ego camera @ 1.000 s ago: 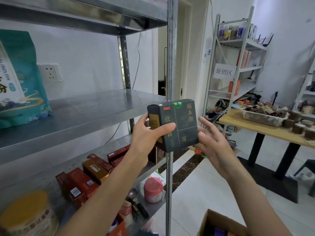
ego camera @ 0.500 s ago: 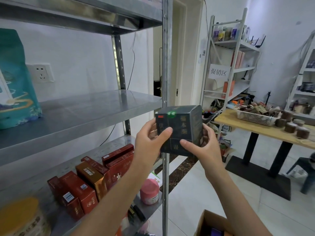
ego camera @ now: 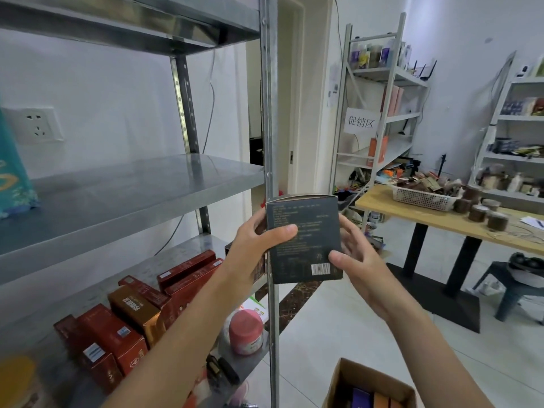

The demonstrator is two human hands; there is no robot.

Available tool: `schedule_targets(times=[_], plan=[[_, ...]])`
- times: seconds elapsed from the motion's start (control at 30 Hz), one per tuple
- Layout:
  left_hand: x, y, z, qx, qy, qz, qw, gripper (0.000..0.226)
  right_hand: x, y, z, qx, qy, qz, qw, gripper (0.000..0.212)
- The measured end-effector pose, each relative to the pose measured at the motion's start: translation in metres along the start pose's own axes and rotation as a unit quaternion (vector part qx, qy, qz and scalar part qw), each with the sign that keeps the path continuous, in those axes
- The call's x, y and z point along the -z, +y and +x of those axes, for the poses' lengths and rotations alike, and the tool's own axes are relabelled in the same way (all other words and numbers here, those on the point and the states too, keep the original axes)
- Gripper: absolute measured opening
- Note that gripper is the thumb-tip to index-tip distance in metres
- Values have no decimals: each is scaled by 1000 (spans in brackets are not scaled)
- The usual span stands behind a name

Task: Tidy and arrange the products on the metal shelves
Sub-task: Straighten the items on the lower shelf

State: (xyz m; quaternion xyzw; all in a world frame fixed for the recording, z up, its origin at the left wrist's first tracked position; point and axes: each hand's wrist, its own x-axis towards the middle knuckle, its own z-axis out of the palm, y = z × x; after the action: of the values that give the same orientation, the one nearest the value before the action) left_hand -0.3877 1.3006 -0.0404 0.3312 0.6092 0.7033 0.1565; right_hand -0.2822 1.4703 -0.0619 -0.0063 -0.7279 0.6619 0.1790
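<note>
A dark grey box with small print and a barcode facing me is held upright in front of the shelf's front post. My left hand grips its left edge, thumb across the printed face. My right hand holds the right side, thumb by the barcode. The middle metal shelf to the left is mostly bare, with a teal bag at its far left. On the lower shelf lie several red and brown boxes.
A pink-lidded jar stands on the shelf below. An open cardboard box with coloured packs sits on the floor. A wooden table with a white basket and jars stands to the right; further racks line the wall behind.
The box has been turned round in both hands: the labelled front faced me before, now the back with the barcode does. My right hand has closed onto its right side.
</note>
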Motion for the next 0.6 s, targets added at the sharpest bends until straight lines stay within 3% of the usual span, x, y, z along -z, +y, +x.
schedule_targets(times=[0.1, 0.27, 0.33, 0.37, 0.43, 0.47, 0.6], plan=[[-3, -10, 4, 15, -20, -8, 1000, 40, -1, 3, 3, -24, -14, 29, 999, 109], [-8, -17, 7, 8, 42, -1, 999, 34, -16, 15, 2, 37, 156, -13, 987, 93], [-15, -24, 9, 4, 59, 33, 998, 49, -23, 19, 3, 75, 225, -73, 969, 93], [-20, -28, 10, 10, 50, 54, 997, 70, -26, 23, 2, 89, 243, -93, 961, 95], [-32, -36, 14, 38, 35, 93, 994, 109, -32, 35, 0, 109, 258, -108, 954, 100], [-36, -40, 16, 51, 40, 95, 993, 117, -34, 40, -3, 117, 255, -112, 953, 102], [-38, -53, 24, 65, 65, 69, 993, 89, -22, 47, -17, 110, 179, -115, 971, 88]])
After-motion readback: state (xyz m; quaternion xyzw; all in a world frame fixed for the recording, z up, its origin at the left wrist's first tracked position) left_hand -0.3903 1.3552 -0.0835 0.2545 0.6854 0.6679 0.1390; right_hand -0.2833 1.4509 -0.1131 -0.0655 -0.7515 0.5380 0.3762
